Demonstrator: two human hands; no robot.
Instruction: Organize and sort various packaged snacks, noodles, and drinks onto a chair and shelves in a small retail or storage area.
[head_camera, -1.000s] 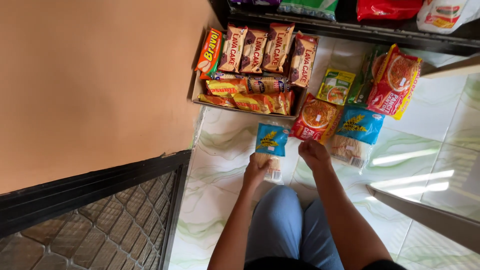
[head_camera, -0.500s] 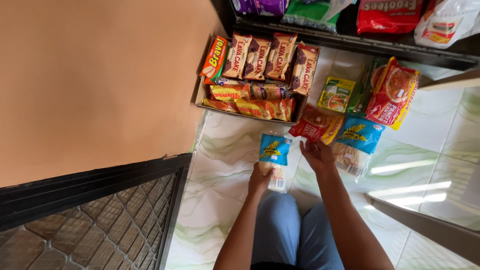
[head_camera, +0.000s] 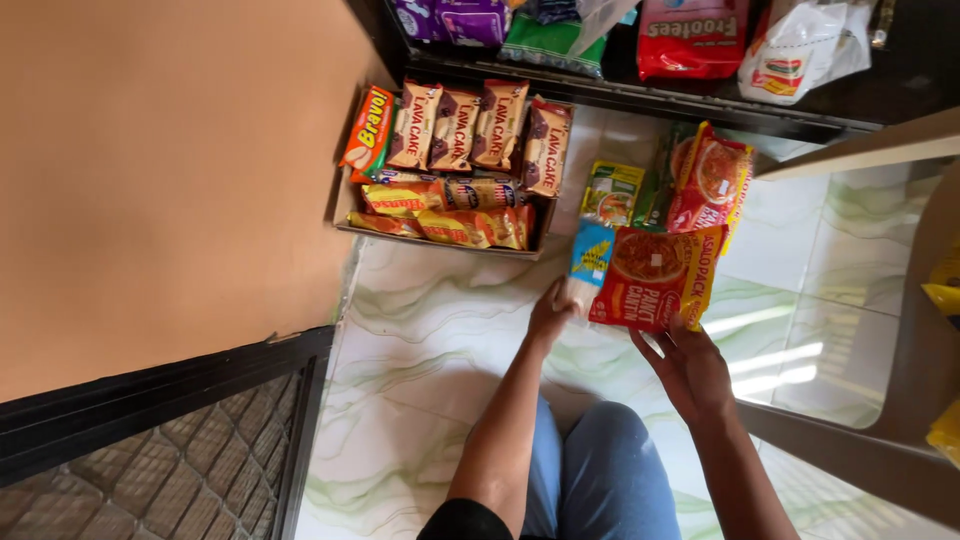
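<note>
1. Marbled tile floor (head_camera: 430, 330), cardboard snack tray (head_camera: 345, 205) near shelf.
2. Right hand (head_camera: 690, 370) grips red noodle packet (head_camera: 655, 275) by its lower edge; left hand (head_camera: 550, 315) pinches blue packet (head_camera: 590, 255) beside it.
3. Risk: edge-only grip, red packet may slip.

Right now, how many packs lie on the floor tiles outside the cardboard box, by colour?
red noodle multipacks: 2
blue packet: 1
green packet: 1
Total: 4
</note>
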